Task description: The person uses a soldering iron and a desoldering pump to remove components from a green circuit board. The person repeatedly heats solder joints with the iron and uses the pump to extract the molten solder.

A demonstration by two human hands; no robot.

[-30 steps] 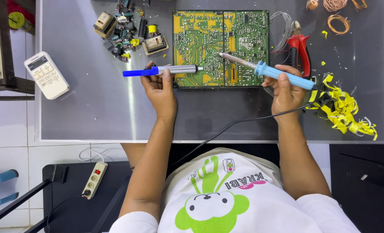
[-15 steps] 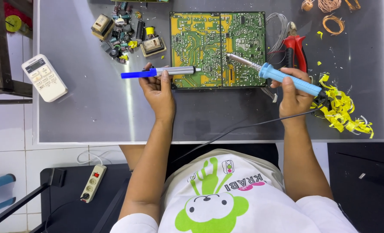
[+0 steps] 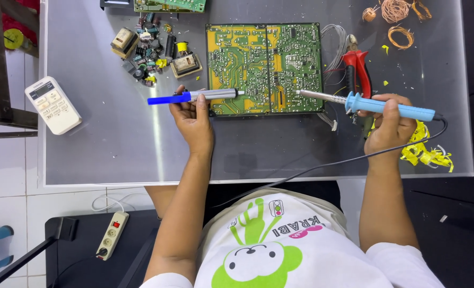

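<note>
1. The left hand (image 3: 194,120) has its fingers (image 3: 181,104) clamped on a desoldering pump (image 3: 194,97) — blue plunger end pointing out past the fingers to the left, silver barrel running right.
2. The pump's tip rests at the lower left part of the green circuit board (image 3: 263,66), just beyond the left fingertips.
3. The right hand (image 3: 389,125) has its fingers (image 3: 390,106) wrapped shut around the light blue handle of a soldering iron (image 3: 367,103); its metal tip reaches left from the fingers and meets the board's lower right edge.
4. The iron's black cord (image 3: 322,165) leaves the handle behind the right fingers and trails down across the surface (image 3: 114,149) toward the person's body.
5. Just above the right fingers lie red-handled pliers (image 3: 357,72), next to the board's right side.
6. Yellow scraps (image 3: 426,152) sit just to the right of and below the right hand.
7. Well above and left of the left fingers is a heap of loose electronic parts (image 3: 151,58); further left — near the edge of the surface — lies a white remote control (image 3: 53,105).
8. Copper wire coils (image 3: 399,21) lie well above the right fingers, at the far corner.
</note>
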